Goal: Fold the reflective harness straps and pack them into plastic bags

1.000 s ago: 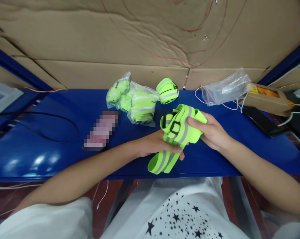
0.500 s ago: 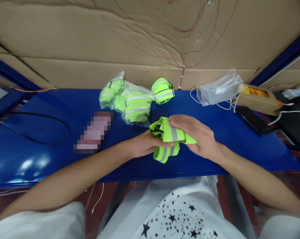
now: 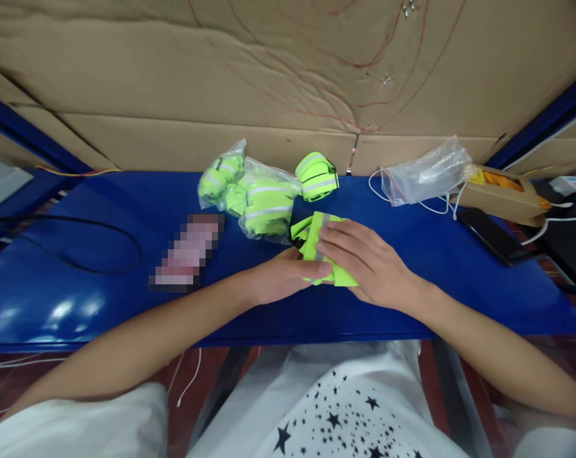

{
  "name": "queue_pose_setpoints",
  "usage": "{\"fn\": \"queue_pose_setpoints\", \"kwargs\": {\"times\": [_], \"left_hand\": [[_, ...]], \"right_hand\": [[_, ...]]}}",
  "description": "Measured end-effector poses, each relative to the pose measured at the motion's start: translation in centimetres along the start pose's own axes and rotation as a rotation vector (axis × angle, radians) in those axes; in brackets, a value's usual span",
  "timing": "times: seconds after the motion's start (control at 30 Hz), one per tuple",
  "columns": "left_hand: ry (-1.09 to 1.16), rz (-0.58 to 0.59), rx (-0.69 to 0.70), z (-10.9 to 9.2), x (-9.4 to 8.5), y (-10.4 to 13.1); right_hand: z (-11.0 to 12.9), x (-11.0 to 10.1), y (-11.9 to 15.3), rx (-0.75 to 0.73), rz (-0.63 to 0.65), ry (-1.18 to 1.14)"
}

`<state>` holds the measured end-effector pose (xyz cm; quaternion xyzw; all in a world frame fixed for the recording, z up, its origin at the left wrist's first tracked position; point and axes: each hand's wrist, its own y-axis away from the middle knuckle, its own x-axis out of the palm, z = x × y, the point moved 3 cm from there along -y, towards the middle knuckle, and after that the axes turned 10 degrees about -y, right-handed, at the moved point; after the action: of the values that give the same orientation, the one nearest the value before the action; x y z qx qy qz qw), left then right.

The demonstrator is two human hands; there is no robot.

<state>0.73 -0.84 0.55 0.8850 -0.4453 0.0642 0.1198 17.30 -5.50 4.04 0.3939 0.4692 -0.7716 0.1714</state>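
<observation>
Between my two hands is a bundled neon yellow reflective strap (image 3: pixel 311 238) with a grey reflective stripe and a black piece at its left end. My left hand (image 3: pixel 288 275) grips it from the left, the thumb lying across its near side and the other fingers hidden underneath. My right hand (image 3: pixel 364 257) is wrapped over its right side, with the fingers pressed on the striped face. Beyond them a rolled reflective strap (image 3: pixel 316 177) stands on the blue table (image 3: pixel 387 318). Left of that roll lie clear plastic bags (image 3: pixel 263 207) holding more neon yellow rolls.
A phone-shaped, blurred-out item (image 3: pixel 188 251) lies on the left, near a black cable (image 3: pixel 125 238). At the right are an empty plastic bag (image 3: pixel 424 175), a cardboard box (image 3: pixel 500 194), white cords and a black phone (image 3: pixel 492 235). A cardboard wall (image 3: pixel 173 76) closes off the back.
The loop of strap that hung below my left hand is now gathered into the bundle. My right hand's fingers have come down over the striped face. The view has shifted slightly.
</observation>
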Motion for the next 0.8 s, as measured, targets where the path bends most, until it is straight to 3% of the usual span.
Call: {"fn": "queue_pose_setpoints", "kwargs": {"times": [0.13, 0.23, 0.4, 0.53, 0.67, 0.8], "left_hand": [[0.189, 0.016, 0.047, -0.8, 0.3, -0.1], [0.206, 0.014, 0.044, -1.0, 0.3, 0.0], [0.209, -0.094, 0.010, -0.4, -0.2, -0.4], [0.216, -0.195, -0.011, 0.1, -0.9, -0.9], [0.165, -0.162, -0.047, 0.6, -0.9, -0.8], [0.126, -0.025, -0.120, 1.1, -0.5, -0.5]], "right_hand": [[0.2, 1.4, -0.3, -0.005, 0.067, 0.083], [0.1, 2.0, -0.3, 0.058, 0.071, 0.113], [-0.4, 1.9, -0.4, 0.111, 0.127, -0.048], [-1.2, 0.4, -0.6, 0.176, -0.012, -0.181], [-2.9, -1.1, -0.1, 0.348, -0.239, -0.276], [-4.3, -0.2, 0.4, 0.543, -0.105, -0.599]]}}
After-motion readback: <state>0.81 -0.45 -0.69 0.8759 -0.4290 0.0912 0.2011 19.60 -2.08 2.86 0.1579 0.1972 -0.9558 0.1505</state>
